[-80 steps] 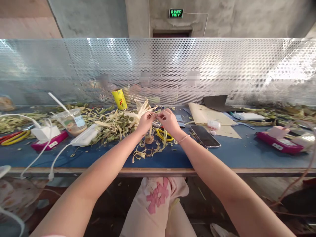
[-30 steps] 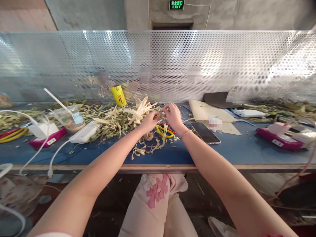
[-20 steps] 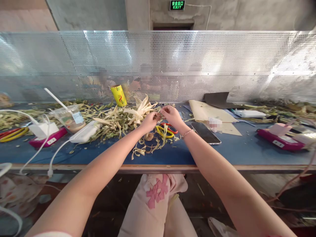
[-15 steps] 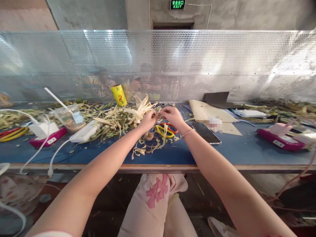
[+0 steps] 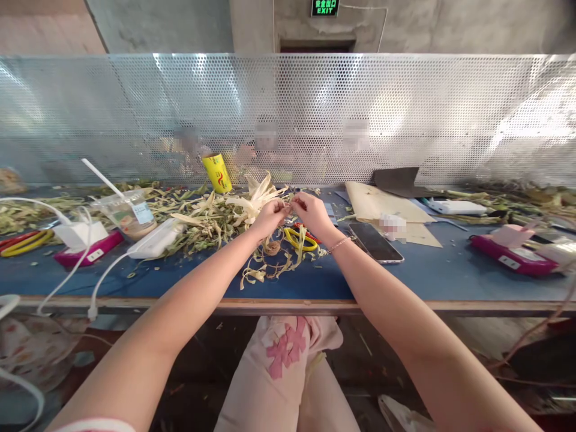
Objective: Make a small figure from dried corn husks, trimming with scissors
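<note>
My left hand [image 5: 273, 217] and my right hand [image 5: 311, 213] meet fingertip to fingertip above the blue table, both with fingers pinched. What lies between the fingers is too small and too hidden to name. Just left of my left hand spreads a heap of dried pale husks and leaves [image 5: 211, 219], with broad cream husks [image 5: 258, 198] on top. Below the hands are yellow-handled scissors [image 5: 300, 240], a small ball of twine [image 5: 271, 247] and curled husk strips [image 5: 274, 271]. A phone [image 5: 375, 242] rests right of my right wrist.
A yellow cardboard tube [image 5: 216, 173] stands behind the heap, near a perforated metal screen [image 5: 315, 96]. At left are a plastic cup with straw [image 5: 135, 216], a white power bank [image 5: 157, 239] and a magenta power strip [image 5: 76, 257]. Brown paper [image 5: 382, 204] and another magenta strip [image 5: 513, 255] lie right.
My right hand has shifted slightly left and down, closer against my left fingertips, covering more of the red handles behind it. The objects on the table stay where they were.
</note>
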Demonstrator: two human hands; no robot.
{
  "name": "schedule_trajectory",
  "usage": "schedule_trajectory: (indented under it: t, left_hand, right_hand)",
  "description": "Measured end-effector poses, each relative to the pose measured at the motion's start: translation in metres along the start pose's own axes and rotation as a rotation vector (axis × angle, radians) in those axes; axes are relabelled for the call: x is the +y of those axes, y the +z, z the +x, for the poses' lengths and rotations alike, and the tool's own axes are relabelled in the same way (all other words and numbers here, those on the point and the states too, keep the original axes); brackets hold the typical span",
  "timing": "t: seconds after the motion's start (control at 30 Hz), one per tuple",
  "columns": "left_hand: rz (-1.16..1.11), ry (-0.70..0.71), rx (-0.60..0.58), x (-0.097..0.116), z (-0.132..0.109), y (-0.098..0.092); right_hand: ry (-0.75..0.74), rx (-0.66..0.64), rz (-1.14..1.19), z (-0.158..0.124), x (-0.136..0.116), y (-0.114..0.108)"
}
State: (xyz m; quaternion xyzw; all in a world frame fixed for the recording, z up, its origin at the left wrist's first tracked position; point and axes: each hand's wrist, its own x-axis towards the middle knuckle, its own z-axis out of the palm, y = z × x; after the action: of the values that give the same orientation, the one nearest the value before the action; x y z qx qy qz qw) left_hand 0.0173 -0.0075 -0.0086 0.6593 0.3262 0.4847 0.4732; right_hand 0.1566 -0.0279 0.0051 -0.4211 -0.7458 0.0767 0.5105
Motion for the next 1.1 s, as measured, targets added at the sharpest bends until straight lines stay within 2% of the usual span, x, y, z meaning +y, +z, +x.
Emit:
schedule_trajectory:
  t: [0.13, 0.43, 0.67, 0.8, 1.1]
  left_hand:
    - [-0.048, 0.015, -0.021, -0.001, 0.002, -0.001]
    - [0.054, 0.062, -0.029, 0.006, -0.002, -0.001]
    - [0.208, -0.002, 0.000, 0.011, -0.006, 0.004]
    - [0.262, -0.033, 0.014, 0.013, -0.009, 0.010]
    - [0.179, -0.019, 0.012, 0.012, -0.009, 0.012]
  right_hand:
    - [-0.019, -0.007, 0.016, -0.001, 0.001, 0.000]
    - [0.043, -0.013, 0.003, -0.003, 0.001, 0.000]
    - [0.094, -0.036, -0.027, -0.003, 0.006, 0.000]
    - [0.071, 0.010, 0.025, -0.002, 0.007, 0.002]
    - [0.079, 0.034, 0.016, -0.003, -0.001, 0.000]
